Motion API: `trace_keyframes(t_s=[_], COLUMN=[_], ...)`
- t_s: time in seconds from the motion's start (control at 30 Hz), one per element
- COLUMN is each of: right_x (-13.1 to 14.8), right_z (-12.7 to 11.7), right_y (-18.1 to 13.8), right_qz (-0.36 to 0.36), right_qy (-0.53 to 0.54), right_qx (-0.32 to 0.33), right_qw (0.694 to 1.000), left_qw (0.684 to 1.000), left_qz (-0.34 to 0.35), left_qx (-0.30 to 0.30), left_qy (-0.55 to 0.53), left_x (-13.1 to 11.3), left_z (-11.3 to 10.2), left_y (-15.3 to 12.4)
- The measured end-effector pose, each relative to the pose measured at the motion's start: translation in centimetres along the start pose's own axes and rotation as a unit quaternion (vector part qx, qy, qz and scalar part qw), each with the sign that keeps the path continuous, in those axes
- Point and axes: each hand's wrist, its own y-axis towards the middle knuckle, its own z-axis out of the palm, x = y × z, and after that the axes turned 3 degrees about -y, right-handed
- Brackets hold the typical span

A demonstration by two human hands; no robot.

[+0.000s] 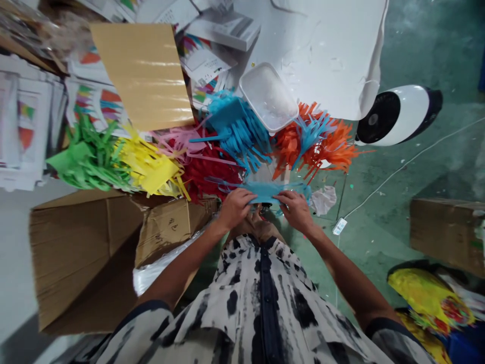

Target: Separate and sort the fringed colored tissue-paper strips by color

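A light blue fringed paper tassel (pixel 266 191) is stretched sideways in front of my body, its cut strips trailing at both ends. My left hand (pixel 237 205) pinches its left part, and my right hand (pixel 294 206) pinches the right part. Just beyond my hands lie heaps of fringed tassels: green (pixel 85 159), yellow (pixel 153 169), dark red (pixel 208 174), pink (pixel 182 141), blue (pixel 242 126) and orange (pixel 333 146), with some light blue strips on the orange heap. A white plastic tub (pixel 267 96) rests between the blue and orange heaps.
A tan board (pixel 144 76) and printed cards (pixel 87 101) cover the table's left side. Open cardboard boxes (pixel 76 253) stand at lower left. To the right are a black-and-white fan (pixel 401 115), a power strip (pixel 340 226) with a cord on the floor, and another carton (pixel 447 232).
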Motion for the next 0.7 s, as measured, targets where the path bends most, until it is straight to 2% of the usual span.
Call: trace_keyframes(t_s=[0.13, 0.23, 0.37, 0.5, 0.7], right_x=[0.0, 0.5, 1.8, 2.6, 2.4], right_z=[0.2, 0.8, 1.7, 2.2, 2.2], right_y=[1.3, 1.8, 1.9, 2.2, 3.1], right_qz=[0.105, 0.17, 0.22, 0.25, 0.281], right_qy=[0.108, 0.118, 0.081, 0.053, 0.024], right_qx=[-0.02, -0.054, -0.092, -0.109, -0.087], right_qw=[0.988, 0.977, 0.968, 0.961, 0.956], left_qw=[0.991, 0.987, 0.98, 0.981, 0.98], left_qz=[-0.117, -0.148, -0.158, -0.132, -0.106], left_qx=[-0.054, -0.062, -0.071, -0.062, -0.065], left_qy=[-0.022, 0.024, 0.1, 0.132, 0.152], left_x=[0.2, -0.1, -0.6, -1.0, -0.8], left_z=[-0.9, -0.5, -0.1, -0.1, 0.1], left_y=[1.1, 1.9, 2.6, 2.8, 2.8])
